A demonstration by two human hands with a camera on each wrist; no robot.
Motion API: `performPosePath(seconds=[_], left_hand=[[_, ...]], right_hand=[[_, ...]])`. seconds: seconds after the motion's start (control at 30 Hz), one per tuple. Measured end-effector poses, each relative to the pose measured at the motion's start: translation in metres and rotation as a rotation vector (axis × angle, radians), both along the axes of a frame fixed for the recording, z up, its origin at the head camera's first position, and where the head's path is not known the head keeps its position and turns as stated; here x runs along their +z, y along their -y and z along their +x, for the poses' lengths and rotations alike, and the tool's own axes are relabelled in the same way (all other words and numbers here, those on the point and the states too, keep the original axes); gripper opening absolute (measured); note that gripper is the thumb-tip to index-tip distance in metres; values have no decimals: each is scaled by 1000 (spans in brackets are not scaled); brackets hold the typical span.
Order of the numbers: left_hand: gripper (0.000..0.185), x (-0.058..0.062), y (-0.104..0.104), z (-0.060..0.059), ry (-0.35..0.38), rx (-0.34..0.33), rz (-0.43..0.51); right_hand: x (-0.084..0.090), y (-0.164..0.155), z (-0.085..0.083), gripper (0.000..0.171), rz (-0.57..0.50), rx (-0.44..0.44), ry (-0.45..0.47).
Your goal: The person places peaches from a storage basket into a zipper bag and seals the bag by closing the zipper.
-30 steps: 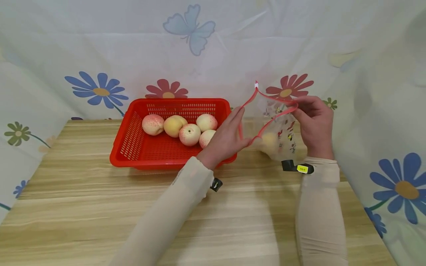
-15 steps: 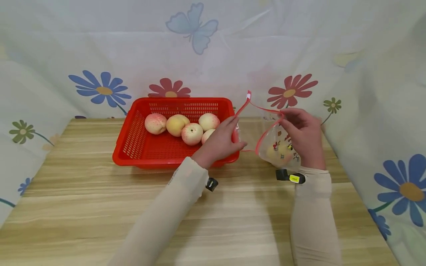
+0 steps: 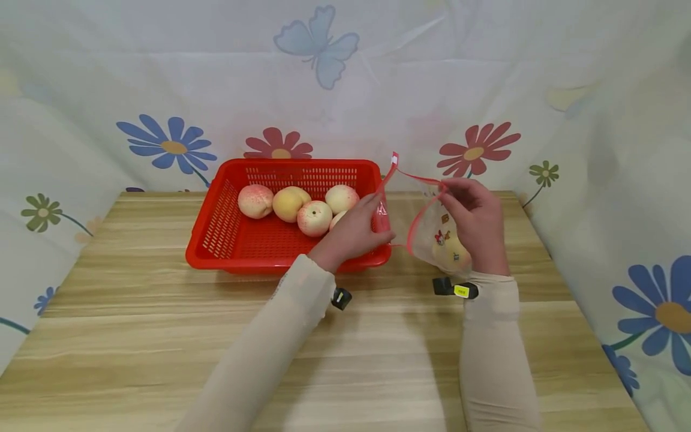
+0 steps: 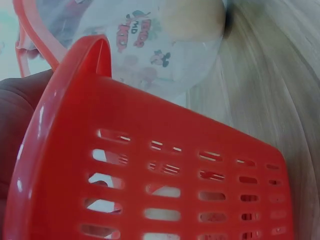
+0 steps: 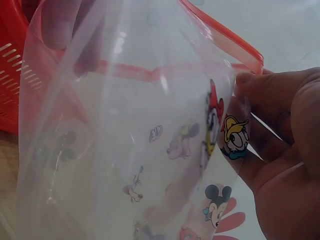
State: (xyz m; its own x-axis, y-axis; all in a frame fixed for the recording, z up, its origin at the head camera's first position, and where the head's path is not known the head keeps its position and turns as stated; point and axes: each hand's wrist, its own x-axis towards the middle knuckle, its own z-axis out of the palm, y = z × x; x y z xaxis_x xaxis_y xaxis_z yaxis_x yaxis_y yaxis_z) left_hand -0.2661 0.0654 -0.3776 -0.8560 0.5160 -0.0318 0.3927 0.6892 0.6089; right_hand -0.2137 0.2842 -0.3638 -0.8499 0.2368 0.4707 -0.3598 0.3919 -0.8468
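Both hands are pinching the bag's (image 3: 439,237) red zip rim and holding it open, left hand (image 3: 353,231) on the near-left edge, right hand (image 3: 475,222) on the far-right edge, so the bag hangs mouth up, long axis roughly vertical, at about 3 o'clock of the basket (image 3: 227,240). There's one peach (image 3: 452,252) down in the bag. Four more peaches (image 3: 291,204) sit in the basket on the bench (image 3: 135,324).
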Motion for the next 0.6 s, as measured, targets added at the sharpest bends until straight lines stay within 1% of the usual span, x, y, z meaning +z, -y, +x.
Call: performPosePath(seconds=[0.13,0.23,0.4,0.6], left_hand=[[85,-1,2,-2,14,1,-23],[81,-1,6,-2,-9,-19,-18],[69,-1,15,-1,-48,-60,25],[61,1,27,-2,-40,-62,88]], right_hand=[[-3,3,-2,28,-28,2,6],[-3,4,-2,27,-27,6,5],[-4,4,-2,27,-22,9,-1],[-4,4,-3,27,-16,6,10]])
